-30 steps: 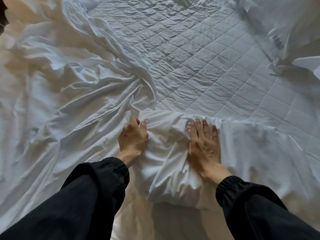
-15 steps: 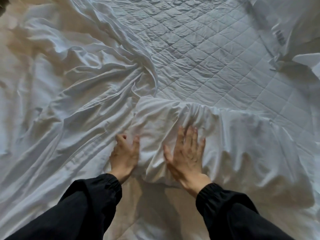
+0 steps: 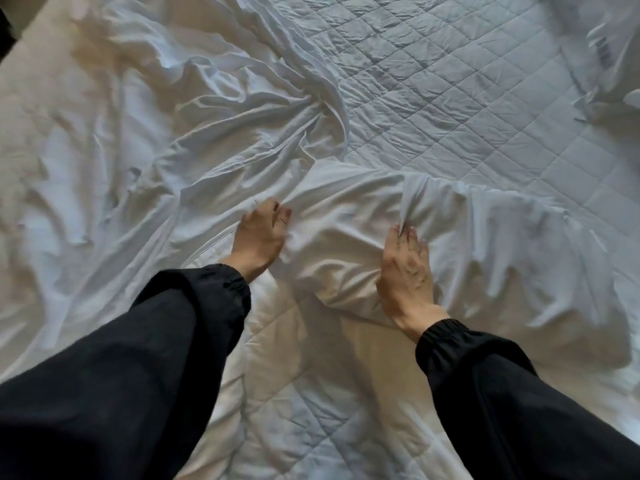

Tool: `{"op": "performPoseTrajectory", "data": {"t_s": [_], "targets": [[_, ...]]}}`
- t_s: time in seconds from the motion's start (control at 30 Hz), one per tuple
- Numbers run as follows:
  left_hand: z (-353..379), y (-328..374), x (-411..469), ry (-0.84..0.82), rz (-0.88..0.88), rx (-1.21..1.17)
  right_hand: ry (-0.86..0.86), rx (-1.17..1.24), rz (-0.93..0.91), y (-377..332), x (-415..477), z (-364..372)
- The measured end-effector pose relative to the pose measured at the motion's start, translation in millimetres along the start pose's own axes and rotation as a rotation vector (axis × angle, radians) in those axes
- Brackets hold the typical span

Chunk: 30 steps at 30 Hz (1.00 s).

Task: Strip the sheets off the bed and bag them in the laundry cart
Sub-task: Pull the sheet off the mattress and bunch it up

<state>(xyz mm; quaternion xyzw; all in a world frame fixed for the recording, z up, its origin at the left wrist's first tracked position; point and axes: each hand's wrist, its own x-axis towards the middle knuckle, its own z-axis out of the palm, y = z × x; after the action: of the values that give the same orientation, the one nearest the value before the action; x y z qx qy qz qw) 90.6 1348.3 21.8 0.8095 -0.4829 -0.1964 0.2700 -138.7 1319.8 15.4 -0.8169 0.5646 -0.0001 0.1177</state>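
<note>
Free: I see bare quilted mattress pad (image 3: 450,98), flat, open passage toward the far right of the bed (image 3: 311,410). Obstacles: rumpled sheet (image 3: 207,133) ridged over the left side; linen heap (image 3: 609,46) at the far right corner.

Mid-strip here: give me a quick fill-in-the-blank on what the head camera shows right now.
1. The left hand and right hand both grip the white ____.
2. The quilted mattress pad lies bare at the upper ____ of the view.
3. Both sleeves are ____.
Missing words: sheet; right; black.
</note>
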Motion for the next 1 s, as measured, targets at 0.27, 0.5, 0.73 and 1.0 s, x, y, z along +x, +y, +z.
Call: {"op": "performPoseTrajectory", "data": {"t_s": [0.27, 0.5, 0.73, 1.0], "targets": [[16.2, -29.8, -49.6, -0.212, -0.168, -0.405, -0.06, -0.076, -0.141, -8.0, -32.9, 9.9], [-1.4, -34.2, -23.9, -0.002, -0.033, -0.228, -0.145, -0.243, -0.159, 7.0, -24.2, 7.7], [12.5, -37.9, -25.7, -0.094, -0.149, 0.303, -0.227, -0.342, -0.135, 40.3, -24.3, 6.4], [43.8, 24.8, -26.1, -0.271, 0.487, 0.472, -0.149, -0.127, -0.205, 12.8, 2.3, -3.2]]}}
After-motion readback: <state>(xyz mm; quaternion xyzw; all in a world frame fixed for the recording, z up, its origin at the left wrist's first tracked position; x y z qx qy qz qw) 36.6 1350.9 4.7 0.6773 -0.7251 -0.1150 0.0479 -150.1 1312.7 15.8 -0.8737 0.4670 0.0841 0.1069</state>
